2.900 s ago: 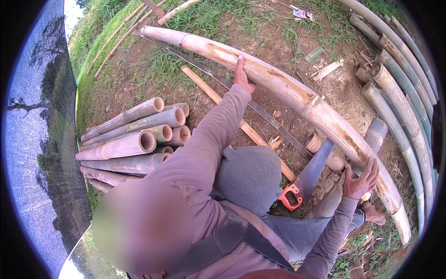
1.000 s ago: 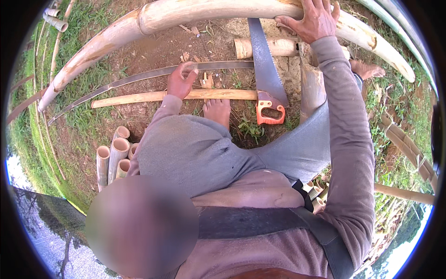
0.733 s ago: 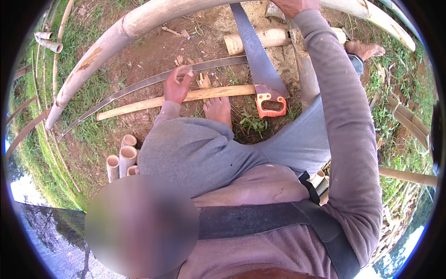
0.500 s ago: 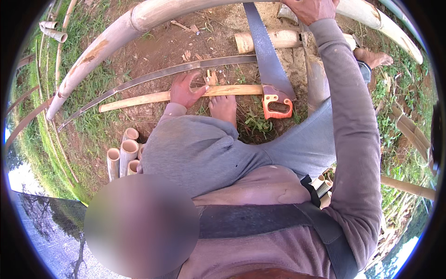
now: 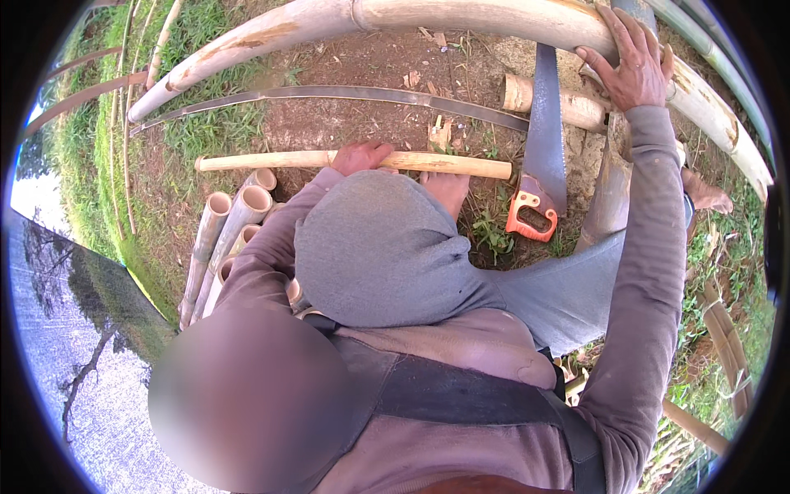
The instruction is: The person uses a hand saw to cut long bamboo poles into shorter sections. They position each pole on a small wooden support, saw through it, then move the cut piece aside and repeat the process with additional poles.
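Note:
My left hand (image 5: 362, 156) is closed around a pale wooden stick (image 5: 448, 163) that lies crosswise in front of my bent knee, by my bare foot (image 5: 447, 191). My right hand (image 5: 635, 66) rests on a thick bamboo pole (image 5: 461, 16), its fingers and thumb spread over the surface. The pole arches across the top of the view. Below the pole, a handsaw (image 5: 546, 115) with an orange handle (image 5: 532, 216) stands near the right end of the stick, touched by neither hand.
Several cut bamboo tubes (image 5: 207, 235) are bundled at my left. A long, narrow strip (image 5: 346, 92) runs behind the stick. A short bamboo log (image 5: 568, 107) lies behind the saw, and an upright bamboo post (image 5: 605, 198) stands right of it. More poles (image 5: 716, 66) extend at far right.
My left hand, earlier with thumb and fingers apart at the stick, has closed around it. My right hand has shifted and spread its fingers on the pole. The whole view has turned.

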